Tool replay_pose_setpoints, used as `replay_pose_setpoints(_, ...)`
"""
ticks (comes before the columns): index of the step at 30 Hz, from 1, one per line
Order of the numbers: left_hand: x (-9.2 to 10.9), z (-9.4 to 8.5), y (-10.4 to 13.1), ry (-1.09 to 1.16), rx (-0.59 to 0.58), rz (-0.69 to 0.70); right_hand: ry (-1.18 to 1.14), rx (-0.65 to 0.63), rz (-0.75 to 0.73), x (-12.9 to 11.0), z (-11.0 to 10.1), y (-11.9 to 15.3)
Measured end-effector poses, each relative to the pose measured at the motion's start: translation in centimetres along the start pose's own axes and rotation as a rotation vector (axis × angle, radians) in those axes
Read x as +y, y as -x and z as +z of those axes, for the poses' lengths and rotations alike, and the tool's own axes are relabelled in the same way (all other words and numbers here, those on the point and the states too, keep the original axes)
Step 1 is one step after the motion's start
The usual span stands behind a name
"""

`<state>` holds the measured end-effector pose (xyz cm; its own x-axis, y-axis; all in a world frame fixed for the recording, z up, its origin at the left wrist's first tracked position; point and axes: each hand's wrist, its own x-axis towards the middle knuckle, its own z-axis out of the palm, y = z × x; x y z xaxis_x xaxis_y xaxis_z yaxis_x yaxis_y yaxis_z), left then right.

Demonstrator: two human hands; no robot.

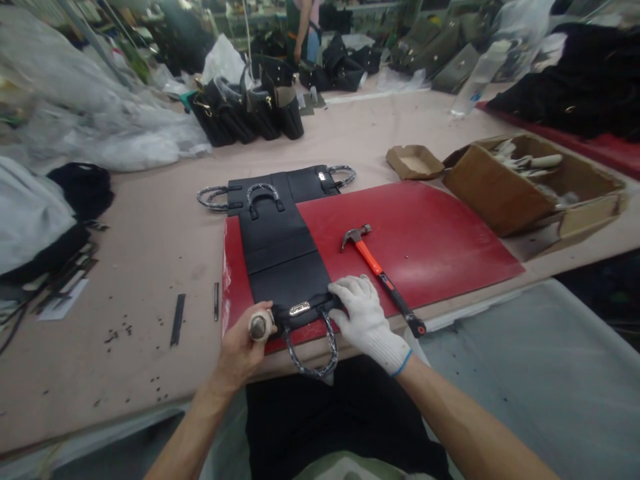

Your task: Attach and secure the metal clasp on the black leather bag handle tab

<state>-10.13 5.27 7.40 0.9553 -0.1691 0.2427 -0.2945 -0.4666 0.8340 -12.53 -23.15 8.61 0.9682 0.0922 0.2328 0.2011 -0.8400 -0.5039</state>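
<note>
A flat black bag panel (pixel 280 247) with a silver metal plate near its front edge lies partly on a red mat. A patterned rope handle (pixel 311 370) curves off its near end over the table edge. My bare left hand (pixel 240 353) is closed around a short, upright punch-like tool (pixel 260 327) with a whitish wrapped grip and a metal top, at the panel's left front corner. The tool's lower end is hidden. My right hand (pixel 367 320), in a white knit glove, grips the panel's right front edge. Beside it lies a claw hammer (pixel 383 277) with an orange and black handle.
The red mat (pixel 450 233) spans the table's middle right. At right stand a cardboard box (pixel 495 193) with contents and a small cardboard tray (pixel 414 163). Left lie a black strip (pixel 177 320) and a thin metal rod (pixel 217 301). Black bags (pixel 250 110) and a person (pixel 304 33) are behind.
</note>
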Motion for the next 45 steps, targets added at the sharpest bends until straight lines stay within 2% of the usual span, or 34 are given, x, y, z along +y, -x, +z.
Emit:
replay_pose_setpoints(2,-0.1,-0.4,-0.3,0.038,-0.013,-0.047,0.005,-0.005,0.025,-0.3,0.0,-0.1)
replay_pose_setpoints(6,-1.0,-1.6,-0.1,0.139,0.123,-0.259,0.008,-0.010,0.062,-0.7,0.1,-0.2)
replay_pose_setpoints(10,-0.6,-2.0,0.2,0.165,0.111,-0.272,-0.009,-0.004,0.065,-0.9,0.3,-0.3)
replay_pose_setpoints(13,0.7,-0.7,-0.2,0.249,0.108,-0.271,-0.025,0.014,0.067,-1.0,0.5,-0.2)
replay_pose_setpoints(17,2.3,2.2,-1.7,0.322,0.061,-0.239,-0.068,0.029,0.021,-1.2,0.9,-0.2)
replay_pose_setpoints(22,3.2,4.7,-3.0,0.360,0.022,-0.276,-0.092,0.027,0.010,-1.4,1.4,-0.1)
replay_pose_setpoints(26,3.4,4.9,-3.2,0.388,0.010,-0.291,-0.050,0.069,0.065,-1.5,1.5,-0.1)
replay_pose_setpoints(29,3.5,4.8,-3.3,0.417,0.003,-0.290,-0.041,0.030,0.093,-1.6,1.4,-0.2)
replay_pose_setpoints(32,3.8,4.8,-3.4,0.392,-0.028,-0.294,-0.047,-0.009,0.087,-1.6,1.2,-0.3)
replay_pose_setpoints(38,3.8,5.3,-3.6,0.331,-0.094,-0.251,-0.047,-0.007,0.078,-1.6,1.2,-0.3)
replay_pose_setpoints(45,3.5,5.5,-3.6,0.289,-0.100,-0.228,-0.048,0.008,0.070,-1.5,1.3,-0.2)
